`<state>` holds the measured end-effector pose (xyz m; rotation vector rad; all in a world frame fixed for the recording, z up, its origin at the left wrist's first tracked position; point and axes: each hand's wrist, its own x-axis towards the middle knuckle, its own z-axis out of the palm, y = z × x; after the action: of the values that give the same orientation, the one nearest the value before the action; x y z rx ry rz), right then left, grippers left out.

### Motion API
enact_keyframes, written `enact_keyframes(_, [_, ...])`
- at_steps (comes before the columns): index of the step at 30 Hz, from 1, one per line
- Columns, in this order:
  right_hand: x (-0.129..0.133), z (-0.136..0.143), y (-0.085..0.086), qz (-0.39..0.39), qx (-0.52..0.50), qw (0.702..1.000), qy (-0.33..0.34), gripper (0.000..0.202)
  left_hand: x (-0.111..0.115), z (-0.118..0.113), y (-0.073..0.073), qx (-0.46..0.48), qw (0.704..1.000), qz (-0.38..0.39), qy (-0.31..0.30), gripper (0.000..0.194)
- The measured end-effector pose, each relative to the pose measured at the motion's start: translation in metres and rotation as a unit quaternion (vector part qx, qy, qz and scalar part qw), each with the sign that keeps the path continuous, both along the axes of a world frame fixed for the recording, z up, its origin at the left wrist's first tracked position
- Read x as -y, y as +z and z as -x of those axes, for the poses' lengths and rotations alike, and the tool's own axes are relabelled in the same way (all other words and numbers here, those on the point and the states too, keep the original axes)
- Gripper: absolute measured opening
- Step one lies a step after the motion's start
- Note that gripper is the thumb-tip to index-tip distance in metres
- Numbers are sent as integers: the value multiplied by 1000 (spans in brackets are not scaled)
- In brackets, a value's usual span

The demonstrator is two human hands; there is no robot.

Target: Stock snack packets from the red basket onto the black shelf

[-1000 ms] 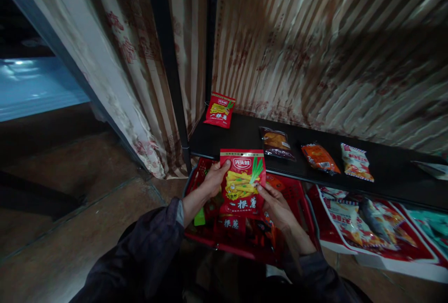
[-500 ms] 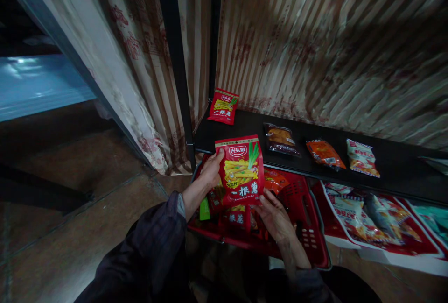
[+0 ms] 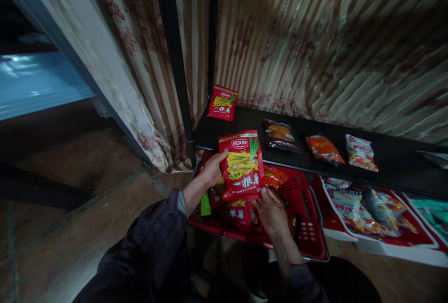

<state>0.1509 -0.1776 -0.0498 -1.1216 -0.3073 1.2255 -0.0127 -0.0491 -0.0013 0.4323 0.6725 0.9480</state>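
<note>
A red snack bag [image 3: 242, 165] with yellow sticks and a green onion printed on it is held upright above a red basket [image 3: 311, 223]. My left hand [image 3: 213, 170] grips its left edge, thumb on the front. At the lower right corner, my right hand [image 3: 272, 209] pinches the bag. Beneath it, the basket holds more red bags [image 3: 239, 214], an orange packet [image 3: 275, 177] and a green packet [image 3: 205, 205]. A similar red bag [image 3: 223, 103] lies at the left end of the black shelf [image 3: 245, 123].
Along the shelf lie a brown packet [image 3: 280, 135], an orange packet [image 3: 324, 149] and a white-and-red packet [image 3: 361, 152]. Boxes of snack bags [image 3: 374, 214] stand under the shelf at right. A black post [image 3: 175, 55] and a curtain [image 3: 140, 83] are on the left.
The held bag has moved slightly up and is turned a little, its face more evenly visible. Both hands keep their hold on it. The view has shifted slightly.
</note>
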Motion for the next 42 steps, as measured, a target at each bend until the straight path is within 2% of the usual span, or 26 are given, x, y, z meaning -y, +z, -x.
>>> enact_keyframes(4, [1, 4, 8, 26, -29, 999, -29, 38, 2, -3, -4, 5, 1000, -7, 13, 29])
enact_keyframes(10, [1, 7, 5, 1, -16, 998, -55, 34, 1, -5, -4, 16, 999, -19, 20, 37])
enact_keyframes(18, [-1, 9, 12, 28, -109, 990, -80, 37, 0, -7, 2, 52, 999, 2, -11, 39])
enact_keyframes(20, [-1, 11, 11, 38, -116, 989, -88, 34, -1, -9, 1, 46, 999, 11, 2, 37])
enact_keyframes(24, [-1, 15, 9, 43, -116, 991, -58, 31, 0, -10, 0, 31, 998, 22, 44, 38])
enact_keyframes(32, [2, 18, 4, -1, -109, 994, 7, 30, -1, -13, -3, 23, 996, 17, 79, 45])
enact_keyframes(37, [0, 17, 1, 25, -100, 995, -16, 36, -1, -15, -2, 21, 996, 15, 81, 43])
enact_keyframes(42, [1, 20, 2, 45, -97, 994, 13, 35, 0, -17, 0, 17, 996, 19, 87, 45])
